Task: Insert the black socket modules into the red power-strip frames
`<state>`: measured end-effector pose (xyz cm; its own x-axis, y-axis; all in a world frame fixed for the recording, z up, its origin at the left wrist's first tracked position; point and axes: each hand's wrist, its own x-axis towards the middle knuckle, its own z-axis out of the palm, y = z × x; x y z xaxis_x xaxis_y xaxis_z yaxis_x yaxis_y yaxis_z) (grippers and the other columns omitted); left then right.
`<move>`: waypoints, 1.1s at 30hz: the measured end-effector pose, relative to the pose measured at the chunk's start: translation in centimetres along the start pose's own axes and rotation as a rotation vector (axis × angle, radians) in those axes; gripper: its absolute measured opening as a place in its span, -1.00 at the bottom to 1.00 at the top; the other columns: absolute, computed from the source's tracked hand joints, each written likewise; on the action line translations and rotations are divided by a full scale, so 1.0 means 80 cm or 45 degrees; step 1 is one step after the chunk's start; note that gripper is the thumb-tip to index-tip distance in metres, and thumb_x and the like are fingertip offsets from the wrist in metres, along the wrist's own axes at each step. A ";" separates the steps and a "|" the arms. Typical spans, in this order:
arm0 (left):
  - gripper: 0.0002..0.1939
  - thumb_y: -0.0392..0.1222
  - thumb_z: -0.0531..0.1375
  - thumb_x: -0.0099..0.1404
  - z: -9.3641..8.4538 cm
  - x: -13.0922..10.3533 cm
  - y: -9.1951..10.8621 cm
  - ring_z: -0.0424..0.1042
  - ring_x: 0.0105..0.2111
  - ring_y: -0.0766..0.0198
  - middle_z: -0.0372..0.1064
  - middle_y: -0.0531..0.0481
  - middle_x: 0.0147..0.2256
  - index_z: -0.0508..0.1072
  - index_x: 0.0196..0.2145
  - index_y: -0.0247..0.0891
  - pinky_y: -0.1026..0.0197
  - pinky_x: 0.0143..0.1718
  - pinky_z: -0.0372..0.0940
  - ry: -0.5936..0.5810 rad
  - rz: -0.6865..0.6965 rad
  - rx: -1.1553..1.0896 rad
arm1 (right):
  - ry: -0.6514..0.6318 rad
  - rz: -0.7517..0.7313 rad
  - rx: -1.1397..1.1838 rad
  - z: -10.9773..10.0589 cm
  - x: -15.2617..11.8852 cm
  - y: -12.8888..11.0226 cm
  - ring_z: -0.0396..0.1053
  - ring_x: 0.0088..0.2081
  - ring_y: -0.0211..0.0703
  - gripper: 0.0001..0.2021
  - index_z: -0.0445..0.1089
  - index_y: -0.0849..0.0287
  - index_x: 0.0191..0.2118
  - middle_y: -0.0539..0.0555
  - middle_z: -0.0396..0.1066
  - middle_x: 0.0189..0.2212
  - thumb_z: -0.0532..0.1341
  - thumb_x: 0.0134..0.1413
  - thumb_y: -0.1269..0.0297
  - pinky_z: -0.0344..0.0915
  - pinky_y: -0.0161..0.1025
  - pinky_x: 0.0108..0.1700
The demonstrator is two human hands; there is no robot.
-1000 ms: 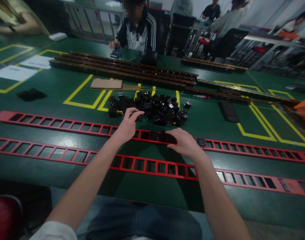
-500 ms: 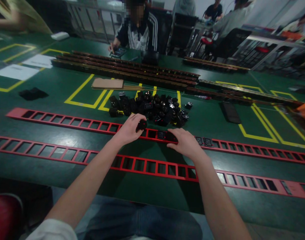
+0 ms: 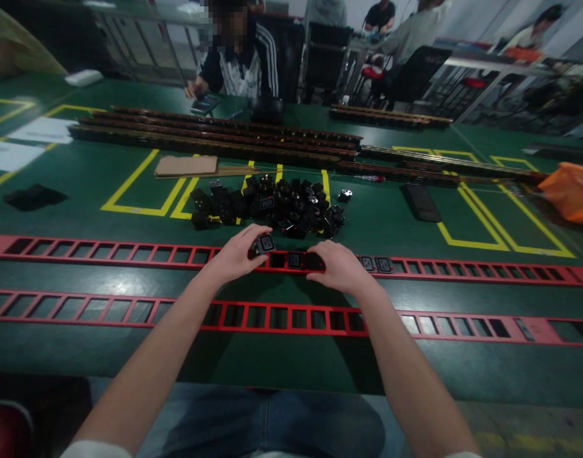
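My left hand (image 3: 241,254) pinches a black socket module (image 3: 265,243) between thumb and fingers, its face with slots turned up. It is held just above the far red slotted frame (image 3: 444,267), a long strip with rectangular openings. Across that same frame, my right hand (image 3: 339,266) has its fingers on the far edge and its thumb on the near edge. A seated socket module (image 3: 295,259) lies between the hands, and two more sockets (image 3: 375,264) sit right of my right hand. Beyond the frame is a pile of loose black socket modules (image 3: 272,203).
A second red slotted frame (image 3: 339,321) lies nearer to me. Behind the pile are a cardboard piece (image 3: 186,166), long dark rails (image 3: 215,137) and a black phone-like slab (image 3: 420,202). An orange container (image 3: 571,191) stands at right. Across the table sits a person (image 3: 244,63).
My left hand has tilted the socket module so its slotted face now shows upward. My right hand keeps its place on the frame. The whole view has shifted and levelled slightly.
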<state>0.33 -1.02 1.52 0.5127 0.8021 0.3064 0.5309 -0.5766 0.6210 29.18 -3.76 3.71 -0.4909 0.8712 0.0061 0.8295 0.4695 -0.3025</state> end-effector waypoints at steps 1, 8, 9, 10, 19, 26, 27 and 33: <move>-0.46 -0.32 0.28 0.26 -0.001 0.000 0.000 0.39 0.09 0.08 0.35 -0.13 0.08 0.28 0.17 -0.18 -0.07 0.15 0.33 -0.014 0.008 -0.008 | 0.002 -0.008 0.014 0.000 -0.001 0.000 0.44 -0.02 0.11 -0.52 0.45 0.18 0.05 0.19 0.51 -0.05 0.46 0.00 0.19 0.38 0.05 0.04; -0.43 -0.25 0.39 0.19 -0.002 0.000 -0.002 0.38 0.04 0.08 0.32 -0.09 0.01 0.34 0.13 -0.18 -0.03 0.09 0.33 -0.040 0.016 -0.004 | 0.015 -0.060 0.032 0.003 -0.002 0.003 0.44 -0.04 0.08 -0.53 0.46 0.17 0.04 0.17 0.51 -0.07 0.46 -0.01 0.19 0.38 0.02 0.01; -0.40 -0.23 0.42 0.16 -0.002 0.001 -0.002 0.38 0.01 0.08 0.32 -0.08 -0.02 0.35 0.12 -0.18 -0.02 0.06 0.34 -0.036 0.002 0.017 | 0.014 -0.057 0.035 0.003 -0.002 0.003 0.44 -0.04 0.08 -0.53 0.46 0.16 0.04 0.17 0.51 -0.07 0.46 -0.01 0.19 0.38 0.02 0.01; -0.41 -0.21 0.44 0.14 -0.001 0.001 -0.002 0.38 -0.03 0.10 0.31 -0.06 -0.06 0.36 0.09 -0.19 0.01 0.01 0.35 -0.036 -0.009 0.036 | 0.013 -0.055 0.036 0.003 -0.002 0.003 0.44 -0.04 0.08 -0.53 0.46 0.16 0.04 0.17 0.51 -0.07 0.46 -0.01 0.20 0.38 0.02 0.01; -0.75 -0.23 0.31 0.25 -0.003 0.002 0.005 0.40 -0.08 0.14 0.35 -0.07 -0.08 0.33 -0.16 -0.22 0.05 -0.03 0.34 -0.027 0.038 -0.032 | 0.020 -0.063 0.039 0.004 -0.003 0.003 0.44 -0.02 0.09 -0.54 0.45 0.15 0.05 0.17 0.51 -0.05 0.45 0.01 0.21 0.39 0.02 0.02; -0.73 -0.19 0.26 0.29 0.000 -0.001 -0.001 0.41 -0.11 0.11 0.37 -0.06 -0.11 0.32 -0.07 -0.18 0.01 -0.06 0.35 0.001 -0.024 0.046 | 0.013 -0.050 0.032 0.003 -0.003 0.001 0.44 -0.01 0.10 -0.52 0.45 0.17 0.07 0.18 0.51 -0.04 0.45 0.01 0.20 0.40 0.04 0.02; -0.68 -0.22 0.24 0.29 0.000 -0.002 -0.001 0.39 -0.05 0.09 0.35 -0.09 -0.06 0.31 -0.02 -0.17 -0.02 0.00 0.35 0.021 0.013 0.039 | 0.016 -0.052 0.030 0.004 -0.003 0.002 0.44 -0.01 0.10 -0.52 0.45 0.16 0.07 0.18 0.51 -0.04 0.45 0.01 0.20 0.40 0.05 0.02; -0.43 -0.42 0.11 0.29 -0.002 0.000 0.000 0.28 0.17 0.08 0.25 -0.14 0.12 0.23 0.23 -0.13 -0.09 0.22 0.26 0.043 0.092 0.016 | 0.029 -0.068 0.027 0.006 -0.003 0.005 0.43 0.00 0.09 -0.52 0.44 0.15 0.08 0.17 0.51 -0.04 0.44 0.02 0.19 0.39 0.04 0.03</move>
<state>0.25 -1.00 1.61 0.5270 0.7630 0.3744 0.5018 -0.6349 0.5875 29.50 -3.87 3.10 -0.5280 0.8481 0.0444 0.7962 0.5125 -0.3216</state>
